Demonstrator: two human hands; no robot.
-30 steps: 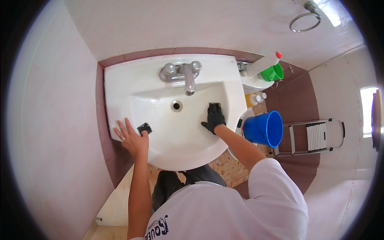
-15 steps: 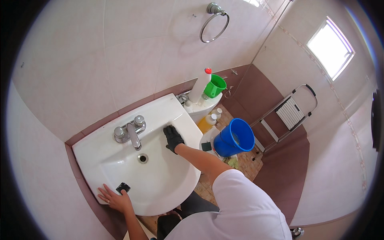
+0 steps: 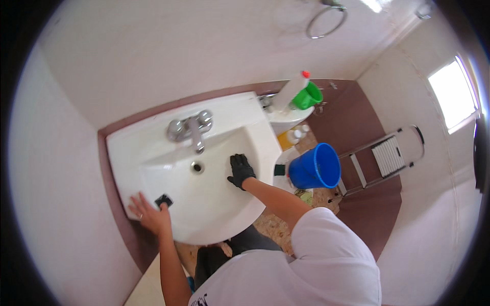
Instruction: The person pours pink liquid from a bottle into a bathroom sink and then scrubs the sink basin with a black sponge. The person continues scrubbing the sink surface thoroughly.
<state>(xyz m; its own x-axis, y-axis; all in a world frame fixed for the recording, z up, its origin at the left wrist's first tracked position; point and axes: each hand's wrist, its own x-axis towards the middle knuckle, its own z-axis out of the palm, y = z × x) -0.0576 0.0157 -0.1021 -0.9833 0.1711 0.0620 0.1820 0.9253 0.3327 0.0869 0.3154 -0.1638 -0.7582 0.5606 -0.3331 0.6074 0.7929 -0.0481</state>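
Two hands at one white sink (image 3: 122, 153)

Counted: one faucet (image 3: 195, 136) with two round knobs, one drain (image 3: 197, 167), one small black piece (image 3: 164, 200), one dark green pad (image 3: 279, 170). To the right: one blue bucket (image 3: 309, 171), one green container (image 3: 308, 96), one white bottle (image 3: 291, 93) with a red tip, two white-capped bottles (image 3: 289, 138), one of them yellow.

Left hand (image 3: 152, 213): bare, one ring worn. Fingers spread wide, laid over the sink's left front rim. The black piece is met by the thumb at the basin's edge; whether it is gripped cannot be told.

Right hand (image 3: 241, 171): covered by a black glove. Held open and flat, palm down, thumb apart, on the basin's right inner slope. Whether anything is covered by the palm cannot be told.

Surface: glossy white, wet-looking highlights near the drain. Sink set in the corner, bordered by mauve tiles. Green container and red-tipped bottle are borne by a white toilet tank (image 3: 291, 116); the green pad is laid on a white surface near the bucket.

Room: pale walls, brownish patterned floor (image 3: 275, 224). A folding step ladder (image 3: 388, 155) is leaned at the right; a towel ring (image 3: 310, 30) is mounted above, a bright window (image 3: 454, 94) set in the right wall.
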